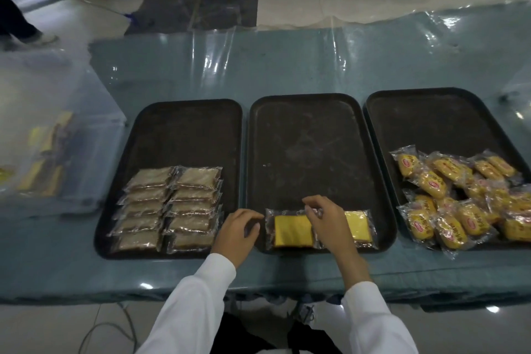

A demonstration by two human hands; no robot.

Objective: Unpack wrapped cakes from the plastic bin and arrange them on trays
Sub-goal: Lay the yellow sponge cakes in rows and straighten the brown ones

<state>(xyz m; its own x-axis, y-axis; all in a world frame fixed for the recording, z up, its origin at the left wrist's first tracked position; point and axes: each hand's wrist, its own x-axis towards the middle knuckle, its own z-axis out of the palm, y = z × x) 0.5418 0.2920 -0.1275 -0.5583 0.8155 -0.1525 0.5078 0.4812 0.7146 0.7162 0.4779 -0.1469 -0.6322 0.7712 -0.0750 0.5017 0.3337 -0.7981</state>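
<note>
We pinch the wrapper of the right yellow cake (357,224) with the right hand (327,221), its grip closed on the film, squaring it beside the left yellow cake (291,231) on the middle tray (307,135), while the left hand (240,231), loosely curled and empty, rests alongside.

We see three trays side by side on the table (287,66): left tray (184,123), middle tray (310,138), right tray (436,118); the plastic bin (57,123) stands left.
</note>
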